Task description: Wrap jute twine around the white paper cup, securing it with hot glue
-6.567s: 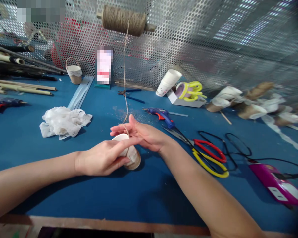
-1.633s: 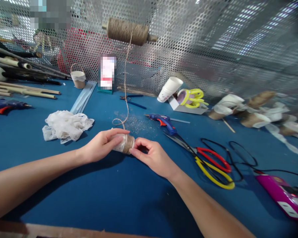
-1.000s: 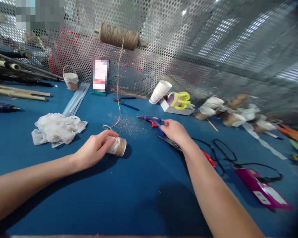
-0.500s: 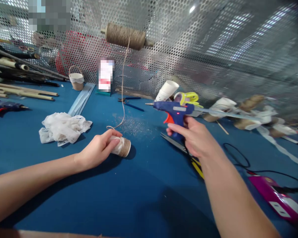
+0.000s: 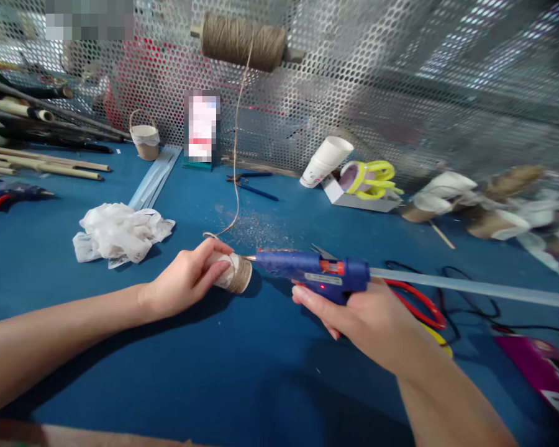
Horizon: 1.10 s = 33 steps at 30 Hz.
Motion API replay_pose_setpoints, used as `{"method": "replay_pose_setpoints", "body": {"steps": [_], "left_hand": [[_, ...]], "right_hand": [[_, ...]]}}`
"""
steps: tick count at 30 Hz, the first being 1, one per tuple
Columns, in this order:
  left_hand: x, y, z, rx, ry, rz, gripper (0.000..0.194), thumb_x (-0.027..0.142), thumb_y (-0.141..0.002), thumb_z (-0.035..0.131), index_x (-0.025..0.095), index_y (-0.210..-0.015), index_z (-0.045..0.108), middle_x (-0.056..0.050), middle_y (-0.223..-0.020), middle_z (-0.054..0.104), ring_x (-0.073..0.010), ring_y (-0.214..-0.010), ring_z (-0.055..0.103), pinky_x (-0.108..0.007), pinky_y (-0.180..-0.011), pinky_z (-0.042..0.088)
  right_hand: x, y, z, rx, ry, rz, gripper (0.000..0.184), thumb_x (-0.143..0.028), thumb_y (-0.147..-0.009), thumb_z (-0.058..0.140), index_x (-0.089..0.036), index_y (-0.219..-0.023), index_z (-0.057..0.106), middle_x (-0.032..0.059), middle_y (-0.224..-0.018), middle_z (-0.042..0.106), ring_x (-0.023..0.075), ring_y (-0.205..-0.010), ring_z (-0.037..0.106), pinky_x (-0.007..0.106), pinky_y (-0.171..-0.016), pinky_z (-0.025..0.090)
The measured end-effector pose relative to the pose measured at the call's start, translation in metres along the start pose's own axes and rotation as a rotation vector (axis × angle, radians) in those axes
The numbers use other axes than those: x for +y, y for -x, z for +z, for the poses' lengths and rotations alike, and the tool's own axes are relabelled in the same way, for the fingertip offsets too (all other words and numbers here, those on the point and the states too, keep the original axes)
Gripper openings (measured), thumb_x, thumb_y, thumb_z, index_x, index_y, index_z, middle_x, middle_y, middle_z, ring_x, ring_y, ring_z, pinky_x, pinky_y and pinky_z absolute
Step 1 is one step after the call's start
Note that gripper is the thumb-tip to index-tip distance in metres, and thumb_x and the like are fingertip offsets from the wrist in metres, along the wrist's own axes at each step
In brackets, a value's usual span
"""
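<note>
Lying on its side, a small paper cup [image 5: 241, 277] partly wrapped in twine is gripped by my left hand [image 5: 186, 276], thumb and fingers closed round it. From the cup a strand of twine [image 5: 236, 167] runs up to a large spool [image 5: 242, 42] on the mesh. My right hand [image 5: 354, 316] is wrapped round the handle of a blue hot glue gun [image 5: 302, 270] with a lit red light. The gun's metal nozzle points left at the cup's side; whether it touches I cannot tell. A long clear glue stick [image 5: 470, 288] sticks out of its back.
Crumpled white lace [image 5: 123, 233] lies left of my left hand. Behind it are glue sticks [image 5: 156, 177] and a finished-looking little basket [image 5: 147, 144]. Blue-handled pliers [image 5: 256, 184] and stacked cups [image 5: 327, 161] stand further back. Scissors [image 5: 419, 307] and a purple power strip [image 5: 535, 372] lie right.
My right hand has brought the glue gun down and left, from above the scissors to the cup, tipping it. My left hand keeps its hold. The view has shifted slightly.
</note>
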<state>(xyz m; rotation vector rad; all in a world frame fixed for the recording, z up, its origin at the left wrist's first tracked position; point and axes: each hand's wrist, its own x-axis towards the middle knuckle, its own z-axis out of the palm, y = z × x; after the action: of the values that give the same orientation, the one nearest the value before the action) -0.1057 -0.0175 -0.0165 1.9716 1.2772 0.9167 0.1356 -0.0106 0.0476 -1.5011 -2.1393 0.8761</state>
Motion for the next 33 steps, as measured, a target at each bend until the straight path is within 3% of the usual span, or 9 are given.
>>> {"method": "replay_pose_setpoints", "body": {"steps": [4, 9, 13, 17, 21, 28, 33], "left_hand": [[0.000, -0.001, 0.001, -0.011, -0.019, 0.019, 0.025, 0.029, -0.091, 0.038, 0.012, -0.107, 0.049, -0.006, -0.080, 0.068, -0.0147, -0.063, 0.062, -0.025, -0.059, 0.047], [0.001, -0.001, 0.000, -0.007, -0.045, 0.057, 0.025, 0.028, -0.091, 0.037, 0.012, -0.106, 0.049, -0.009, -0.085, 0.069, -0.0170, -0.067, 0.065, -0.027, -0.061, 0.049], [0.001, -0.002, 0.000, 0.001, -0.070, 0.094, 0.023, 0.027, -0.090, 0.038, 0.012, -0.104, 0.049, -0.009, -0.083, 0.069, -0.0152, -0.064, 0.064, -0.025, -0.058, 0.049], [0.001, -0.002, 0.000, 0.014, -0.085, 0.113, 0.021, 0.024, -0.090, 0.038, 0.011, -0.102, 0.049, -0.005, -0.074, 0.066, -0.0115, -0.056, 0.060, -0.022, -0.053, 0.046], [0.002, -0.002, -0.001, 0.016, -0.087, 0.115, 0.021, 0.025, -0.090, 0.039, 0.011, -0.103, 0.049, 0.000, -0.064, 0.061, -0.0102, -0.051, 0.056, -0.019, -0.048, 0.042], [-0.001, -0.003, -0.001, 0.010, -0.092, 0.106, 0.024, 0.025, -0.089, 0.040, 0.010, -0.104, 0.050, -0.001, -0.065, 0.062, -0.0119, -0.054, 0.059, -0.021, -0.050, 0.044], [-0.001, -0.003, 0.000, 0.023, -0.096, 0.113, 0.023, 0.026, -0.089, 0.039, 0.011, -0.103, 0.050, -0.004, -0.073, 0.066, -0.0122, -0.057, 0.060, -0.021, -0.052, 0.045]], "right_hand": [[-0.002, 0.001, 0.002, 0.008, 0.112, -0.069, 0.043, -0.042, -0.079, 0.055, -0.026, -0.041, 0.046, -0.0051, -0.035, 0.048, 0.0138, -0.037, 0.051, 0.027, -0.043, 0.043], [0.000, 0.001, 0.003, -0.002, 0.170, -0.060, 0.043, -0.044, -0.080, 0.055, -0.027, -0.041, 0.048, -0.0048, -0.032, 0.046, 0.0157, -0.038, 0.051, 0.029, -0.044, 0.043], [-0.001, 0.004, 0.002, -0.003, 0.220, -0.059, 0.048, -0.044, -0.080, 0.055, -0.027, -0.037, 0.040, -0.0038, -0.032, 0.045, 0.0167, -0.038, 0.051, 0.031, -0.045, 0.043], [-0.004, 0.005, 0.001, -0.001, 0.267, -0.087, 0.035, -0.043, -0.079, 0.056, -0.028, -0.047, 0.052, -0.0040, -0.030, 0.042, 0.0199, -0.043, 0.055, 0.032, -0.046, 0.044], [-0.007, 0.005, 0.001, 0.015, 0.307, -0.093, 0.024, -0.043, -0.081, 0.053, -0.028, -0.066, 0.065, -0.0034, -0.035, 0.048, 0.0210, -0.044, 0.057, 0.032, -0.046, 0.045], [0.002, 0.011, 0.004, 0.109, 0.402, -0.346, 0.027, -0.036, -0.086, 0.044, -0.026, -0.080, 0.068, 0.0030, -0.067, 0.068, 0.0235, -0.072, 0.067, 0.033, -0.066, 0.052], [0.008, 0.013, 0.005, 0.173, 0.572, -0.543, 0.041, -0.033, -0.091, 0.032, -0.025, -0.078, 0.070, 0.0049, -0.065, 0.067, 0.0220, -0.068, 0.066, 0.032, -0.061, 0.051]]}}
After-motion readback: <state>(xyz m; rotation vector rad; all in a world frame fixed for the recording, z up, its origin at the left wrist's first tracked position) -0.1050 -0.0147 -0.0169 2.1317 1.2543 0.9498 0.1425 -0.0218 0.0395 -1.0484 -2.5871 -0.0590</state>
